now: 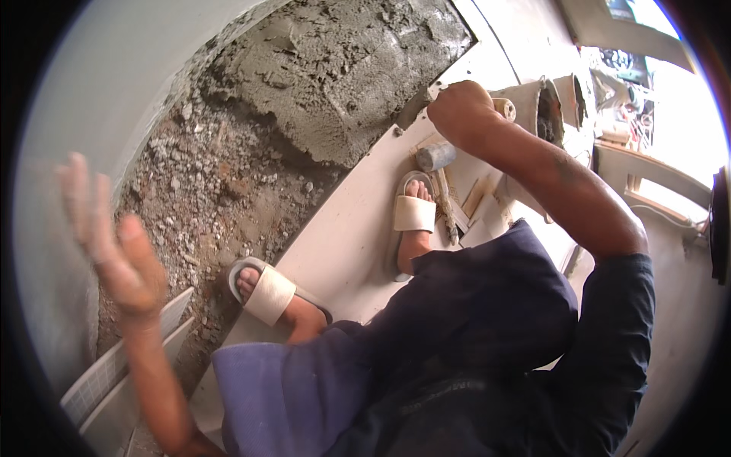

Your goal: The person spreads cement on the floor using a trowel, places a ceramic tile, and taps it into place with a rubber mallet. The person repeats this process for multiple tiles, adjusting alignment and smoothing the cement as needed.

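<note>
My right hand (463, 110) is closed round the wooden handle (503, 109) of a trowel, beside the edge of a wet mortar bed. A grey part that looks like the trowel's blade (415, 107) points at the mortar (327, 84); my fist hides the rest. My left hand (122, 255) is raised at the left, open with fingers spread, slightly blurred and holding nothing. Below it lies rough gravelly rubble (221, 190), which borders the mortar. A mallet (436, 156) with a grey head lies on the pale tiled floor, near my right foot.
Two buckets (539, 107) stand beyond my right forearm. Tile offcuts (483, 217) lie by the mallet. At lower left, flat tiles (126, 373) lean near the pale wall (68, 129). My sandalled feet rest on the pale floor (335, 236) along the rubble's edge.
</note>
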A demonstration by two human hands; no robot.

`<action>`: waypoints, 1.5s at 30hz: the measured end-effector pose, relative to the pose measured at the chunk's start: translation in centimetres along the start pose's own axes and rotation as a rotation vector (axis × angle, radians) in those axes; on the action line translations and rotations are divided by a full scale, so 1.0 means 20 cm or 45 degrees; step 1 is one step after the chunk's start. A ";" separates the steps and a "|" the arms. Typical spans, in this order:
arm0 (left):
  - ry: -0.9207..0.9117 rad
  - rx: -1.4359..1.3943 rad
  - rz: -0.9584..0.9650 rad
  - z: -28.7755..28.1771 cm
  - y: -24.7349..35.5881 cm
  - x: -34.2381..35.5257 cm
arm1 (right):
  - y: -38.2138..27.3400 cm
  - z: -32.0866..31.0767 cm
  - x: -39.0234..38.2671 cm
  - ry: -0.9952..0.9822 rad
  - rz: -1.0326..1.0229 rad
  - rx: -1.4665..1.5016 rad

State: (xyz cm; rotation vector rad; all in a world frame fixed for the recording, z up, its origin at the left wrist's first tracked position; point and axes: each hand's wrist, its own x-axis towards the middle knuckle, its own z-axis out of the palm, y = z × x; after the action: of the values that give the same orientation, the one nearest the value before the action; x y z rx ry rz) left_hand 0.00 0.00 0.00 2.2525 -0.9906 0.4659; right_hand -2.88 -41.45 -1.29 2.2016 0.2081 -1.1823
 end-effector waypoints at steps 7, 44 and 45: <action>-0.296 -0.200 -0.551 0.57 -0.07 -0.71 | -0.31 -0.28 -0.11 -0.009 -0.337 0.047; 1.634 0.574 -1.470 -1.02 -0.30 -1.43 | -1.02 -1.80 -0.62 1.871 -1.544 1.266; 1.679 0.563 -1.360 -1.05 -0.34 -1.46 | -1.07 -1.91 -0.74 2.037 -1.624 1.117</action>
State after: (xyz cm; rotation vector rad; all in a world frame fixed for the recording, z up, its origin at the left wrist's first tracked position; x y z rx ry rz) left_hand -15.45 33.17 -2.89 1.7765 0.9780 1.3906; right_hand 6.30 0.34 16.28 3.2750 2.2807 0.6832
